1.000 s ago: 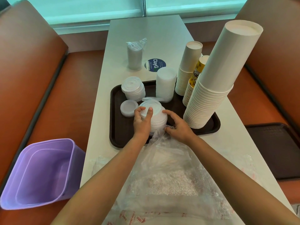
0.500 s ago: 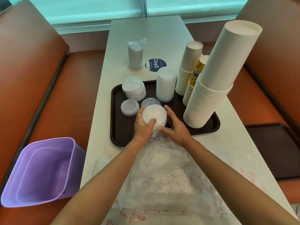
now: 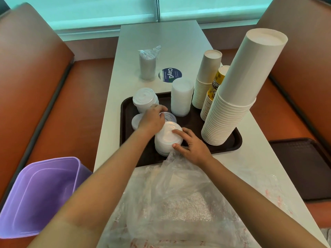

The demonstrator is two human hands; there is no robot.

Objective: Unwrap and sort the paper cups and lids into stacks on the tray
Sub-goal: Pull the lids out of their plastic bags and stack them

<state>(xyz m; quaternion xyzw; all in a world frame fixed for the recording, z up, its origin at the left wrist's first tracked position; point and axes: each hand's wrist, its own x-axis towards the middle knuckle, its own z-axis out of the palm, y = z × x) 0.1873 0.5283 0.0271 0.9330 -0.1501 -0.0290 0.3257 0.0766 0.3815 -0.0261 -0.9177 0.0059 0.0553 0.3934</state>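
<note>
Right hand point(image 3: 192, 146) pinches lid stack point(image 3: 167, 140) between thumb and forefinger on tray point(image 3: 231, 147). Left hand point(image 3: 152, 119), just beyond, fingers curled on clear lid point(image 3: 169, 117).

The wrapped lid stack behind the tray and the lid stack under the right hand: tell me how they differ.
The wrapped lid stack stands on the bare table beyond the tray, sealed in clear plastic, untouched. The lid stack under the right hand stands on the tray, bare of wrap at the top, with loose plastic trailing from its base. It looks wider and whiter; the wrapped one looks grey. Both stand upright.
</note>
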